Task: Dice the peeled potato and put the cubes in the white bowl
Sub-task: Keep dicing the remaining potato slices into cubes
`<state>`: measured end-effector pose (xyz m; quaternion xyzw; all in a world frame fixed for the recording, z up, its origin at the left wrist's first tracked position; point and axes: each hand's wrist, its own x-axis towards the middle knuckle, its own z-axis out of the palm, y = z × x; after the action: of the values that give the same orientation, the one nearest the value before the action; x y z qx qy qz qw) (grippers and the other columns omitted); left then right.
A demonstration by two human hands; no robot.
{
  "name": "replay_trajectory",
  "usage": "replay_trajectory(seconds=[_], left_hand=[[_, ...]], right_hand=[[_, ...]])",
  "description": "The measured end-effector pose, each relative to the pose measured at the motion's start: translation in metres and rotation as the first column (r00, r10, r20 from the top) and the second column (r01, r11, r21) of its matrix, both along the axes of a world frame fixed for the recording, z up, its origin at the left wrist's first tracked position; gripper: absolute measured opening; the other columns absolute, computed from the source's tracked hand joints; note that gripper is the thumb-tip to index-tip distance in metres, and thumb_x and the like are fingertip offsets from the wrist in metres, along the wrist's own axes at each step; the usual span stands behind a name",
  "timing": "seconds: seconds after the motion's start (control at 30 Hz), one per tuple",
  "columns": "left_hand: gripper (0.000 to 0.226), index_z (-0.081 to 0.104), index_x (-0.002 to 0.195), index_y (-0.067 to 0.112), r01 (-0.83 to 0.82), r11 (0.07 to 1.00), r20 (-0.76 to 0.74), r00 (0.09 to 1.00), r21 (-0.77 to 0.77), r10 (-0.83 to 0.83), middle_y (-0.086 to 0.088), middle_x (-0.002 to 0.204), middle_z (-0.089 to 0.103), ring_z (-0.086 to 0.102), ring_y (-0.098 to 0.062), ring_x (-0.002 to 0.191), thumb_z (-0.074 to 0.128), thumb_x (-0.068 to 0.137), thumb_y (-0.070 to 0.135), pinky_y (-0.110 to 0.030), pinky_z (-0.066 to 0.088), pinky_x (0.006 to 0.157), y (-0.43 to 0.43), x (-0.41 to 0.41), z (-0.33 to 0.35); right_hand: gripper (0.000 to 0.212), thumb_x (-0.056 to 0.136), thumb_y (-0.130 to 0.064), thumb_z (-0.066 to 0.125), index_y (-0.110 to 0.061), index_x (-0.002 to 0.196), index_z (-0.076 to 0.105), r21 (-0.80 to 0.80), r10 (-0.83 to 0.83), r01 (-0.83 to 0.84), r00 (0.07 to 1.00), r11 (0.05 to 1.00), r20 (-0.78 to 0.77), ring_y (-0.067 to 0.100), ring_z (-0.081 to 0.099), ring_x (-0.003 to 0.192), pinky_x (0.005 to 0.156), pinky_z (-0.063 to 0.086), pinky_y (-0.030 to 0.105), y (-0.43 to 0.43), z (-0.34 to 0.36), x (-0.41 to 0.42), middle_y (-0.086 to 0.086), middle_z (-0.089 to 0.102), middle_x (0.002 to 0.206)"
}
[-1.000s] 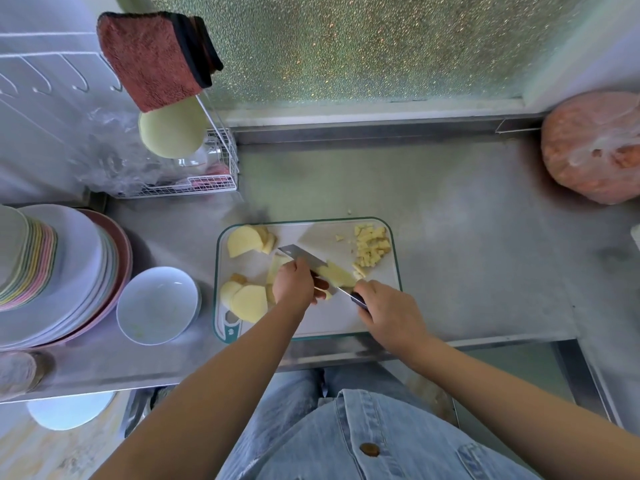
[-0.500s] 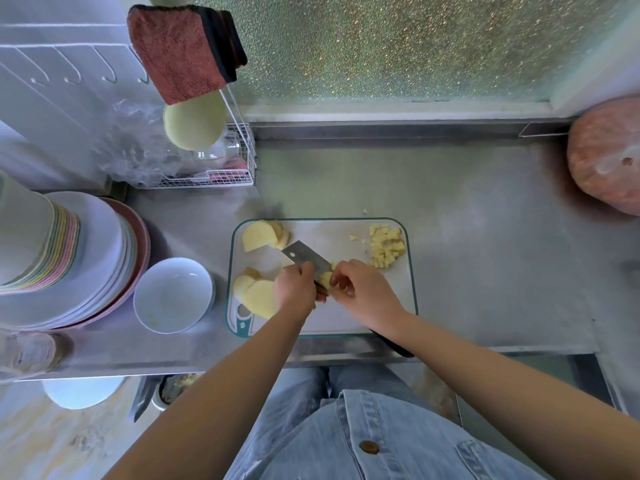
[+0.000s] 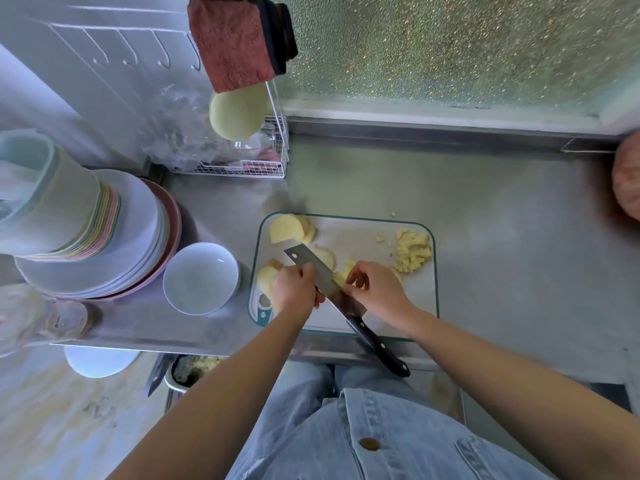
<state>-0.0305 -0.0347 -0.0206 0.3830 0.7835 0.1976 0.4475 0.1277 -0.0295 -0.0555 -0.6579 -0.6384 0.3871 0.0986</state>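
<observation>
A green-rimmed cutting board (image 3: 363, 237) lies on the steel counter. On its right side sits a pile of diced potato (image 3: 414, 251). Potato slices (image 3: 287, 228) lie at its far left corner, and more slices (image 3: 265, 277) show beside my left hand. A cleaver (image 3: 304, 261) lies diagonally across the board, its black handle free and jutting over the counter edge. My left hand (image 3: 296, 291) curls over the blade's spine. My right hand (image 3: 375, 289) pinches yellow potato strips (image 3: 343, 275) at the blade's right face. The white bowl (image 3: 201, 278), holding nothing, stands left of the board.
A stack of plates (image 3: 104, 237) stands left of the bowl, with a glass jar (image 3: 65, 318) near the counter's front edge. A wire rack (image 3: 249, 161) with a red cloth (image 3: 239, 39) is at the back left. A pinkish bag (image 3: 627, 181) sits far right.
My right hand let go of the knife handle and moved up to the potato strips at the blade. My left hand shifted onto the blade's spine. The view moved left and closer.
</observation>
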Motion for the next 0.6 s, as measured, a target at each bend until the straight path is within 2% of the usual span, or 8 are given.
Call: replay_trajectory(seconds=[0.1, 0.2, 0.3, 0.4, 0.47, 0.53, 0.6], left_hand=[[0.046, 0.059, 0.056, 0.004, -0.025, 1.0, -0.088, 0.996, 0.011, 0.026, -0.009, 0.054, 0.066, 0.056, -0.02, 0.051, 0.039, 0.092, 0.025, -0.026, 0.04, 0.05, -0.001, -0.01, 0.006], [0.043, 0.051, 0.053, 0.004, -0.075, 0.995, -0.124, 0.989, 0.069, 0.083, -0.017, 0.059, 0.065, 0.049, -0.022, 0.049, 0.042, 0.089, 0.026, -0.027, 0.038, 0.051, 0.0, -0.017, 0.008], [0.043, 0.049, 0.054, -0.001, -0.113, 0.986, -0.136, 0.982, 0.127, 0.13, -0.023, 0.06, 0.062, 0.044, -0.022, 0.049, 0.042, 0.084, 0.029, -0.028, 0.036, 0.05, 0.004, -0.017, 0.009], [0.044, 0.047, 0.052, 0.002, -0.122, 0.976, -0.128, 0.981, 0.178, 0.145, -0.02, 0.058, 0.062, 0.046, -0.024, 0.049, 0.038, 0.082, 0.032, -0.031, 0.041, 0.051, 0.014, -0.009, 0.012], [0.043, 0.051, 0.053, 0.004, -0.094, 0.979, -0.114, 0.987, 0.179, 0.116, -0.014, 0.056, 0.064, 0.05, -0.026, 0.052, 0.039, 0.086, 0.028, -0.032, 0.045, 0.054, 0.021, 0.001, 0.016], [0.042, 0.057, 0.059, 0.0, -0.054, 0.98, -0.09, 0.993, 0.189, 0.072, -0.01, 0.055, 0.064, 0.052, -0.024, 0.053, 0.039, 0.089, 0.023, -0.028, 0.042, 0.053, 0.027, 0.014, 0.02], [0.041, 0.057, 0.061, -0.001, 0.008, 0.979, -0.05, 0.999, 0.202, 0.003, -0.004, 0.051, 0.061, 0.049, -0.017, 0.048, 0.039, 0.091, 0.02, -0.025, 0.038, 0.049, 0.03, 0.028, 0.023]], right_hand=[[0.014, 0.079, -0.029, 0.072, -0.024, 0.077, 0.058, -0.012, 0.005, -0.005, 0.999, 1.0, 0.036, 0.014, 0.052, 0.068, 0.053, 0.033, 0.023, 0.001, -0.004, -0.005, -0.002, 0.057, 0.077], [0.014, 0.08, -0.03, 0.072, -0.022, 0.078, 0.061, -0.027, -0.012, 0.012, 0.999, 1.0, 0.03, 0.014, 0.053, 0.069, 0.057, 0.037, 0.025, 0.002, -0.004, -0.006, -0.001, 0.057, 0.078], [0.017, 0.087, -0.031, 0.065, -0.015, 0.082, 0.063, 0.013, -0.064, 0.065, 0.994, 0.998, -0.094, 0.013, 0.053, 0.068, 0.063, 0.04, 0.026, 0.003, 0.012, 0.003, -0.001, 0.059, 0.077], [0.025, 0.091, -0.04, 0.056, -0.016, 0.084, 0.059, -0.002, -0.142, 0.146, 0.962, 0.989, -0.232, 0.008, 0.045, 0.056, 0.057, 0.035, 0.025, -0.003, 0.043, 0.014, -0.007, 0.051, 0.063], [0.032, 0.089, -0.053, 0.053, -0.022, 0.095, 0.055, -0.047, -0.095, 0.09, 0.985, 0.995, -0.143, 0.009, 0.046, 0.056, 0.057, 0.037, 0.027, -0.012, 0.059, 0.02, -0.008, 0.051, 0.063], [0.042, 0.084, -0.06, 0.056, -0.027, 0.109, 0.046, -0.111, 0.016, -0.016, 1.0, 0.994, -0.006, 0.007, 0.051, 0.06, 0.055, 0.038, 0.023, -0.024, 0.069, 0.024, -0.01, 0.054, 0.07], [0.049, 0.086, -0.048, 0.061, -0.023, 0.122, 0.038, -0.11, 0.083, -0.077, 0.995, 0.991, 0.047, 0.003, 0.05, 0.061, 0.052, 0.033, 0.016, -0.034, 0.069, 0.029, -0.014, 0.05, 0.073]])
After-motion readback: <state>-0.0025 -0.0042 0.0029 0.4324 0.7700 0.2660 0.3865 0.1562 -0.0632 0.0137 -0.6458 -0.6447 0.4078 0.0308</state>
